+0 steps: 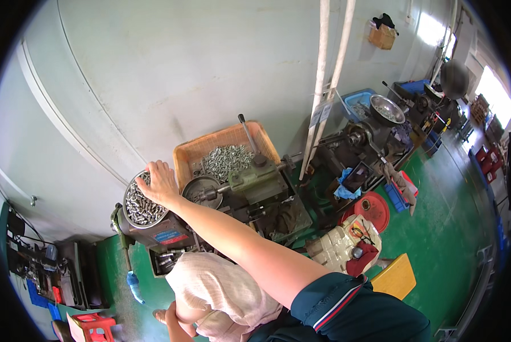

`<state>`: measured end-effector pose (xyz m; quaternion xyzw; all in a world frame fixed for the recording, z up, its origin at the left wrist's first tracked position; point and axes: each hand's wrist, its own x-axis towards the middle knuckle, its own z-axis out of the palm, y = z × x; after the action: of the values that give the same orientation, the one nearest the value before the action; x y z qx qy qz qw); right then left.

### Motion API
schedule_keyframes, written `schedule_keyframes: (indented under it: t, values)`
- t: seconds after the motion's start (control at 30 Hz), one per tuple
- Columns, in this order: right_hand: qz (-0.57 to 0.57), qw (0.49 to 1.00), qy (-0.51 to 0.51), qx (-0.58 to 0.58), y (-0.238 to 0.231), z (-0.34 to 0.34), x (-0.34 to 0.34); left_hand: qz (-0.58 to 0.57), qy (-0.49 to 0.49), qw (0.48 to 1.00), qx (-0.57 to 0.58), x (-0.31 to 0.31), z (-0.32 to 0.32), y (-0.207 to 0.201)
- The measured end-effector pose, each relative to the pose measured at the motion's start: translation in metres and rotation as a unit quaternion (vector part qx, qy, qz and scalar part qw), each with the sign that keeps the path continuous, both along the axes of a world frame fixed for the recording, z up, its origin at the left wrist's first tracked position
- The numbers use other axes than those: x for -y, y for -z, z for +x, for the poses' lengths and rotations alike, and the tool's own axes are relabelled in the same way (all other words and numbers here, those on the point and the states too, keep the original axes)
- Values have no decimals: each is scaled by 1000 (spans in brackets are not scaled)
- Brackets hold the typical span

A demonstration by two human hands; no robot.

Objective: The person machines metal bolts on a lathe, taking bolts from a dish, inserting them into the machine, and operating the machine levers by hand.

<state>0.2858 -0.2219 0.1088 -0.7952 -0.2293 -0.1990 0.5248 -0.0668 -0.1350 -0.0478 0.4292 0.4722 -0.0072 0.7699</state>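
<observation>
1. One right hand (163, 185) lies over the rim of a round metal bowl (125, 206), fingers bent and slightly apart; whether they pinch a piece cannot be told.
2. Small metal pieces (143, 210) fill the bowl, beneath and beside this hand.
3. Left hand (174, 324), low beside the pale cloth (224, 282) over the lap; its grip cannot be told.
4. Orange basket (207, 141), holding silvery parts (228, 162), behind the green machine (258, 183).

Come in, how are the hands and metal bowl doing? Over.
Right hand at metal bowl, hiding part of its rim. Left hand by pale cloth, grip unclear. Small metal parts inside bowl.
</observation>
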Motion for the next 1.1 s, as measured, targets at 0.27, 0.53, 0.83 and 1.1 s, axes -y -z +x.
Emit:
schedule_keyframes:
  t: [0.27, 0.53, 0.83, 1.1]
  values:
    - [-25, 999, -8, -24, 2, 1, 5, -422, 237, 755, 443, -2, 18, 18]
    - [-16, 1000, 2, -12, 2, 4, 6, 4, -18, 1000, -13, 13, 18, -12]
    - [-9, 1000, -1, -13, 4, 2, 5, 35, -20, 999, 19, 50, 29, -66]
    - [-11, 1000, -9, -16, 3, 2, 4, 35, -69, 997, 8, 74, 45, -108]
